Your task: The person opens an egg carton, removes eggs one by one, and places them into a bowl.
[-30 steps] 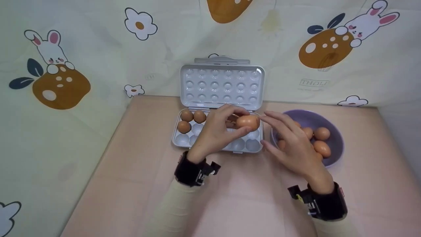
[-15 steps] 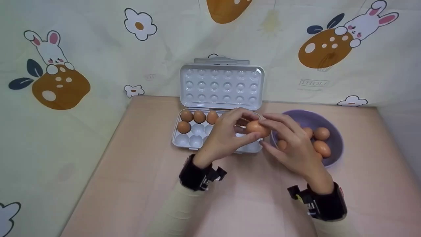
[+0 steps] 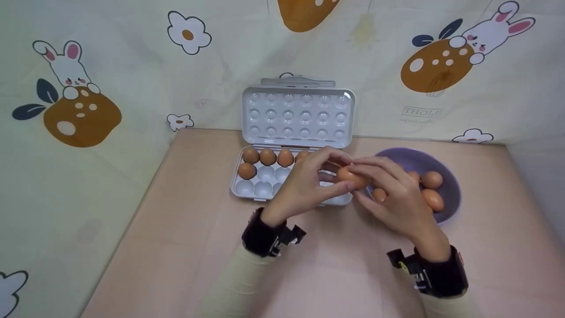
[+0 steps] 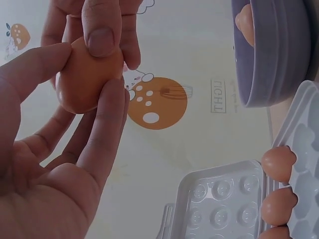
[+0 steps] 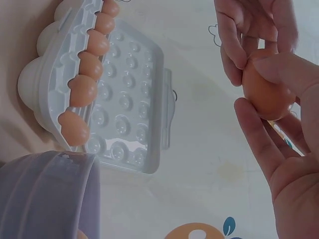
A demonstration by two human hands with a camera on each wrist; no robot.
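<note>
On my screen, left hand and right hand are both pinching one egg. Purple bowl stands below the right fingers.

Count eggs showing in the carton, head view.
5: four eggs in the carton's back row, the fourth partly behind the left hand; one egg in the next row, far left. Others are hidden: the right wrist view shows a longer row.

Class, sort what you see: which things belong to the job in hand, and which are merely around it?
In the job:
left hand
right hand
held egg
carton
carton eggs
bowl
bowl eggs

Merely around:
printed cloth
table
wristbands
</note>
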